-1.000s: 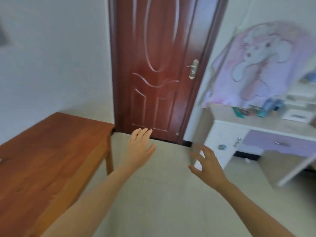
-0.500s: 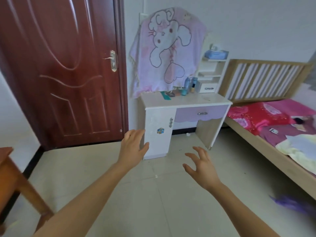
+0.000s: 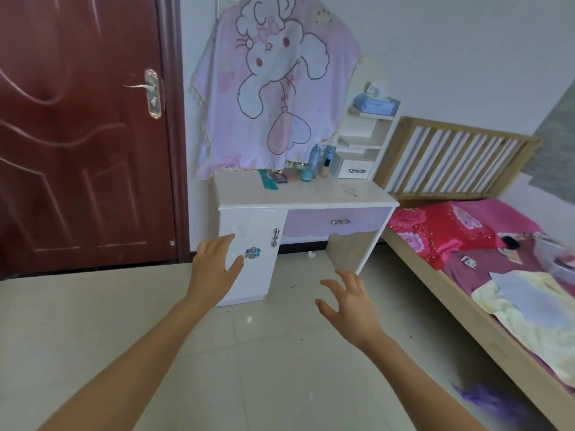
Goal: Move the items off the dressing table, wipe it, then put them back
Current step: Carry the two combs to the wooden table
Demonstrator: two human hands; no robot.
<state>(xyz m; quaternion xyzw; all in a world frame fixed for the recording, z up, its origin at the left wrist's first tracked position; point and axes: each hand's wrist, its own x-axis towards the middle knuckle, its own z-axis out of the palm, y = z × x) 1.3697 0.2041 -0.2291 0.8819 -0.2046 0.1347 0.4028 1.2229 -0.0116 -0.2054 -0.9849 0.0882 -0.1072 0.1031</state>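
hands: left hand [image 3: 214, 269], right hand [image 3: 351, 303] loose, unladen | dressing table [image 3: 311, 197] front half bare | items [image 3: 298, 172] at rear edge

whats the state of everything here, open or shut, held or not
door: shut
drawer: shut
cupboard door: shut
left hand: open, holds nothing
right hand: open, fingers spread, holds nothing
bottles: upright on the dressing table
blanket: hanging above the dressing table
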